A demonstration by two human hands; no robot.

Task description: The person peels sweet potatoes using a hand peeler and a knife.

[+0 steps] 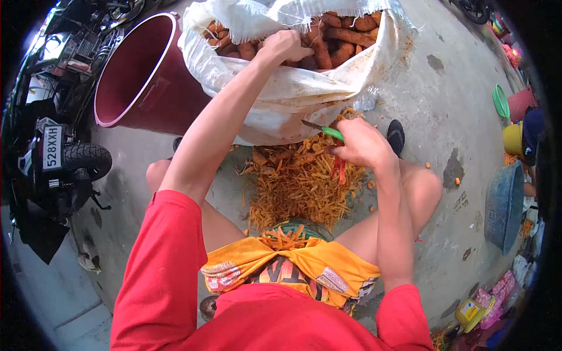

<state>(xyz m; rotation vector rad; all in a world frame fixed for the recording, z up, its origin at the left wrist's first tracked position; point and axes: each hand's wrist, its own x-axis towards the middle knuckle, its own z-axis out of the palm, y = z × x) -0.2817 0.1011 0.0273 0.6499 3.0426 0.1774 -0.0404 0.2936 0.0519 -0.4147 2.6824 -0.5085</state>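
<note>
A large white woven sack (275,96) stands open in front of me, filled with orange-brown carrots (350,36). My left hand (285,47) reaches over its near rim among the carrots. The thumb is stretched out apart from the bent fingers, whose tips are hidden. In my right hand (364,142), just in front of the sack, is a green-handled knife (332,133), its dark, narrow blade pointing left. Between my legs lies a heap of orange peelings (298,187), some of it on a green container (307,228). A small red strip (339,169) shows below the right hand.
A big dark-red bucket (170,96) leans tilted at the sack's left. A motorcycle (79,164) is parked at far left. On the right are a blue-grey basin (504,207), a yellow pail (513,139), a red bucket (521,103) and part of another person (533,131).
</note>
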